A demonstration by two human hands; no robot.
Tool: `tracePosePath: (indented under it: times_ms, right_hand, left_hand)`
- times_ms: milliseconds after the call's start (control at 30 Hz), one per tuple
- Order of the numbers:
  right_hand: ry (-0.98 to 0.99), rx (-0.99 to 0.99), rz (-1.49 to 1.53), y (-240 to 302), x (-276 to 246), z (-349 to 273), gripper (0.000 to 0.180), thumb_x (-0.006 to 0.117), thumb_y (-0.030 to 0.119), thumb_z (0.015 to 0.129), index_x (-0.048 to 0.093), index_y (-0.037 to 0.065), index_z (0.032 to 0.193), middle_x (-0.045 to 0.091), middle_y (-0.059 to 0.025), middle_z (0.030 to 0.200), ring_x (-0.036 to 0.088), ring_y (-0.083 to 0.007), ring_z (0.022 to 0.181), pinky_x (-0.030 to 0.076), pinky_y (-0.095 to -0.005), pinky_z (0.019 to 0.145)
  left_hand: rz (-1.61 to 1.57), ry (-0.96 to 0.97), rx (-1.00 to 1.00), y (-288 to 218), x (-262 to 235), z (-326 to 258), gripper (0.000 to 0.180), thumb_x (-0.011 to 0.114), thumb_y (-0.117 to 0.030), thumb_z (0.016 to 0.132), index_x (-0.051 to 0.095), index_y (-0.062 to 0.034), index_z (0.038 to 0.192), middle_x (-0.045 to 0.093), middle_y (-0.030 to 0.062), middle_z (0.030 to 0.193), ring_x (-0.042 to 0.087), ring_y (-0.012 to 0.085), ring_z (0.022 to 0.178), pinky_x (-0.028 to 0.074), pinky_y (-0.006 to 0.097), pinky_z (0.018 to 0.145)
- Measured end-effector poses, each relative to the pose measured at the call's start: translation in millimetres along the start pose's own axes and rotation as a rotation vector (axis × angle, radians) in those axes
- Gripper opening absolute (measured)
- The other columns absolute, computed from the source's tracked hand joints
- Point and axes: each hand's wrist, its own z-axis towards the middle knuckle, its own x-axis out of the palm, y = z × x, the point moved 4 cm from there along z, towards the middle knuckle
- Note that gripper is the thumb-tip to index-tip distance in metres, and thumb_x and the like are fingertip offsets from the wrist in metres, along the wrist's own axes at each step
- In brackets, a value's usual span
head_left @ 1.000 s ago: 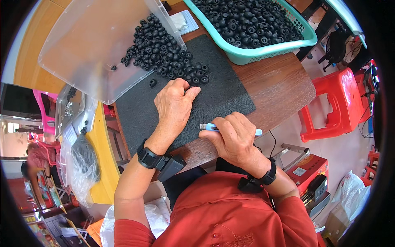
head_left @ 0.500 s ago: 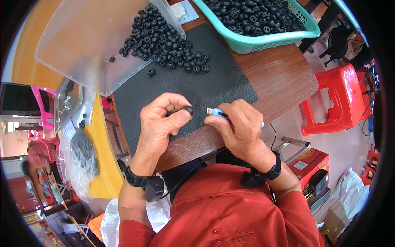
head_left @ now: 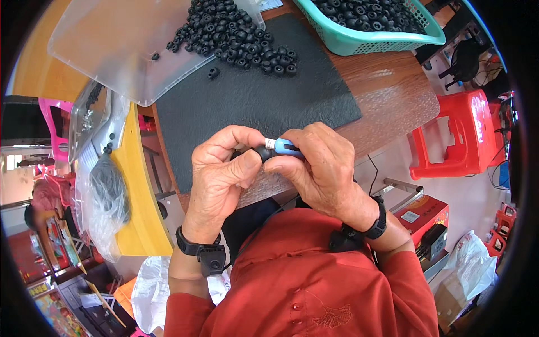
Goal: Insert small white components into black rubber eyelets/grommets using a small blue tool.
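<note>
My left hand (head_left: 220,168) is closed, pinching a small round black rubber-like part (head_left: 263,153) between thumb and fingertips. In my right hand (head_left: 323,160) is a slim blue-handled cutter (head_left: 286,147) with a black slot, which looks like a utility knife. Its pale tip meets the black part at the left fingertips; my right thumb presses up beside the part. Both hands are above the near edge of a dark mat (head_left: 252,106). Beyond them lies a heap of similar black parts (head_left: 241,42), with one loose part (head_left: 213,73) on the mat.
A clear plastic bin (head_left: 106,42) tips toward the mat at the far left, with part of the heap in it. At the far right stands a turquoise basket (head_left: 387,42) full of black parts. A red stool (head_left: 457,135) is right of the wooden table (head_left: 387,98).
My hands have come together: the cutter's tip, apart from the black part before, now meets it. The view has shifted, so the table and basket sit higher in the picture.
</note>
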Motion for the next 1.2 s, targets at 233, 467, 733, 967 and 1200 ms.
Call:
tracePosePath:
  times_ms: [233,467,733,967,1200]
  right_hand:
    - [0.007,-0.009,-0.049,3.1,3.0,-2.2,0.030,0.079,0.025,0.076,0.060,0.004,0.083,0.049,-0.0072,0.065,0.051,-0.0258,0.056,0.042,-0.0366,0.051]
    - [0.001,-0.063,-0.113,4.6,2.4,-4.6,0.029,0.078,0.024,0.077,0.057,0.004,0.080,0.048,-0.0072,0.064,0.050,-0.0247,0.055,0.041,-0.0357,0.049]
    - [0.042,-0.124,-0.170,4.5,1.7,-6.5,0.025,0.077,0.019,0.078,0.057,0.004,0.080,0.046,-0.0063,0.062,0.049,-0.0236,0.052,0.040,-0.0353,0.046]
    - [-0.053,-0.074,-0.057,-3.1,-0.7,-9.8,0.033,0.078,0.027,0.079,0.061,0.001,0.089,0.052,-0.0068,0.066,0.051,-0.0239,0.054,0.041,-0.0344,0.048]
    - [-0.039,-0.052,-0.063,-0.9,4.4,-13.6,0.036,0.077,0.030,0.079,0.061,0.001,0.092,0.053,-0.0072,0.069,0.052,-0.0243,0.057,0.043,-0.0351,0.051]
  left_hand:
    - [-0.023,-0.015,-0.025,5.2,-3.6,-2.8,0.033,0.079,-0.016,0.083,0.064,0.0027,0.105,0.062,0.0017,0.079,0.045,0.0038,0.056,0.034,0.017,0.049]
    - [-0.129,-0.008,-0.069,11.4,-2.5,-3.7,0.030,0.077,-0.013,0.084,0.063,0.0030,0.105,0.063,0.0041,0.080,0.048,0.0060,0.056,0.036,0.018,0.050]
    - [-0.367,0.002,-0.179,21.5,5.5,-5.0,0.029,0.075,-0.013,0.085,0.062,0.0034,0.105,0.065,0.0074,0.086,0.048,0.0076,0.058,0.039,0.020,0.052]
    - [-0.269,0.027,-0.001,21.4,0.4,-5.5,0.030,0.076,-0.013,0.084,0.062,0.0028,0.105,0.065,0.0083,0.089,0.048,0.0077,0.060,0.040,0.021,0.054]
    - [-0.195,-0.023,0.020,21.1,-0.4,-7.0,0.033,0.080,-0.012,0.080,0.064,0.0024,0.105,0.064,0.0065,0.087,0.048,0.0065,0.059,0.038,0.019,0.052]
